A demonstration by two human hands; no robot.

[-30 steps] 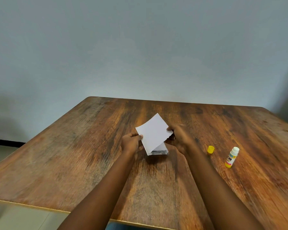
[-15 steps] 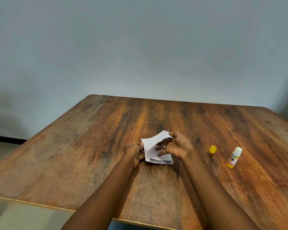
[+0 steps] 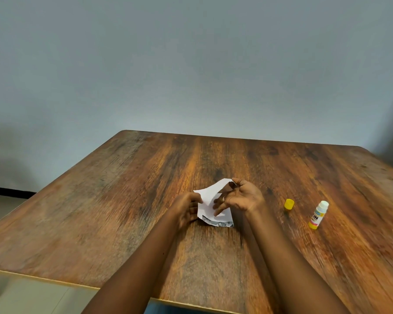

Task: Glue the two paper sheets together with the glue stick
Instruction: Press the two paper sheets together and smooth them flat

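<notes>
Two small paper sheets lie stacked in the middle of the wooden table [image 3: 123, 200]. The white top sheet [image 3: 208, 198] curls upward at its far corner. The lower sheet [image 3: 220, 223] shows a dark printed strip along its near edge. My left hand [image 3: 186, 207] pinches the papers' left edge. My right hand [image 3: 238, 198] pinches the raised far corner of the top sheet, while its other fingers spread over the paper. The uncapped glue stick [image 3: 318, 215], white with a yellow base, lies to the right, untouched. Its yellow cap [image 3: 289, 204] sits beside it.
The table's near edge [image 3: 43, 278] runs across the bottom left, with floor below. A plain grey wall [image 3: 191, 64] stands behind the table's far edge. Bare wood surrounds the papers.
The top sheet came down from being held up above the lower sheet and now rests on it. My right hand shifted over the paper and pinches its far corner.
</notes>
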